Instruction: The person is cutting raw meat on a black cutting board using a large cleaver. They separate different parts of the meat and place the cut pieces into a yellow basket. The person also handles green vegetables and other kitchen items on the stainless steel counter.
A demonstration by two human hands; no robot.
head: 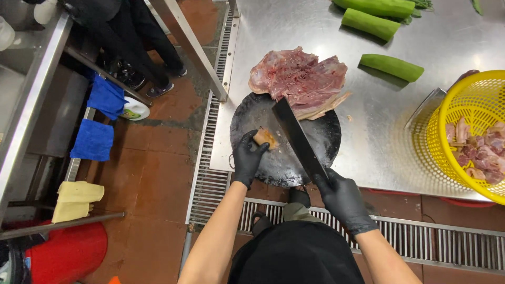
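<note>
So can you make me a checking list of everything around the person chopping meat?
Surface: steel table, shiny, bearing a round dark chopping board.
Job's things: small tan meat piece on the board; big raw meat slab lying across the board's far edge; cleaver.
Clutter: three green gourd pieces; yellow basket holding cut meat.
Grippers: left hand, black-gloved, pinches the small piece; right hand, black-gloved, grips the cleaver.
Cables: nothing seen.
Surroundings: floor drain grate, blue cloths, red bucket, another person's legs.
</note>
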